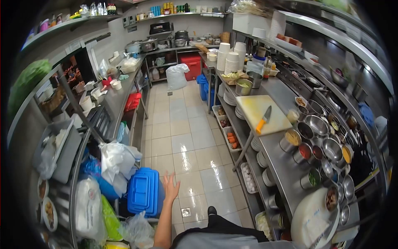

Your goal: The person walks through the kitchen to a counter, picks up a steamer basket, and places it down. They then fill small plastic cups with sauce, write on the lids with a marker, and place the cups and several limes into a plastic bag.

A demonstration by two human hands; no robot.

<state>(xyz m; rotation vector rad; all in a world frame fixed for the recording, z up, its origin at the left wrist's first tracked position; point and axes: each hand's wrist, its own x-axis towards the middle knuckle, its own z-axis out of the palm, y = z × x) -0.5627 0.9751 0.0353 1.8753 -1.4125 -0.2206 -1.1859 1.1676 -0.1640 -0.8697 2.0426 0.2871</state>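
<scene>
My left hand (171, 187) is held out low over the tiled floor with its fingers spread and nothing in it. Right beside it, to the left, is a blue plastic bin with a lid (144, 191). A white plastic bag (118, 164) sits behind that bin, and a clear crumpled bag (139, 230) lies in front of it. My right hand is out of view. One dark shoe (212, 210) shows on the floor below me.
A steel counter (271, 159) on the right holds a cutting board (255, 108) with an orange-handled knife (265, 119), and several metal pots. Shelving lines the left. A white sack (177, 77) stands on the floor at the aisle's far end, near a red box (192, 66).
</scene>
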